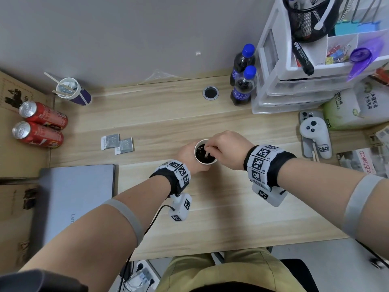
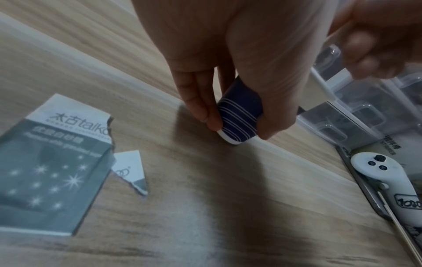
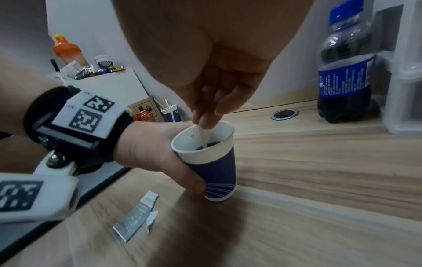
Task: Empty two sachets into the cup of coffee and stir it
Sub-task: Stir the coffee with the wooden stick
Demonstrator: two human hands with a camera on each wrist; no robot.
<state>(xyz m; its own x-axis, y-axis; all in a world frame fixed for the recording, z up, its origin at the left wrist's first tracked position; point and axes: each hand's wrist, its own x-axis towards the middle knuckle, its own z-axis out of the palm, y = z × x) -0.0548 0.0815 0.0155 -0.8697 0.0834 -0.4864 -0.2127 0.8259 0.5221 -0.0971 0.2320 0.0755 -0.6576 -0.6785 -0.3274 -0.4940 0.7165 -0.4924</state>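
A blue and white paper cup (image 1: 200, 160) of dark coffee stands mid-table. My left hand (image 1: 186, 155) grips its side from the left, thumb and fingers (image 2: 205, 108) curled round the cup (image 2: 239, 115) low down. My right hand (image 3: 205, 117) is just above the rim of the cup (image 3: 212, 168) and pinches a thin wooden stir stick (image 3: 202, 137) whose lower end dips into the coffee. Two torn grey sachets (image 1: 110, 141) (image 1: 125, 145) lie flat on the table to the left. In the left wrist view one sachet (image 2: 52, 162) lies beside a torn-off corner (image 2: 130, 169).
A closed laptop (image 1: 73, 197) lies at the front left, with two red cans (image 1: 40, 123) behind it. Another cup with sticks (image 1: 71, 91) stands by the wall. Two dark bottles (image 1: 243, 81), a drawer unit (image 1: 294, 87) and a white controller (image 1: 313, 133) crowd the right.
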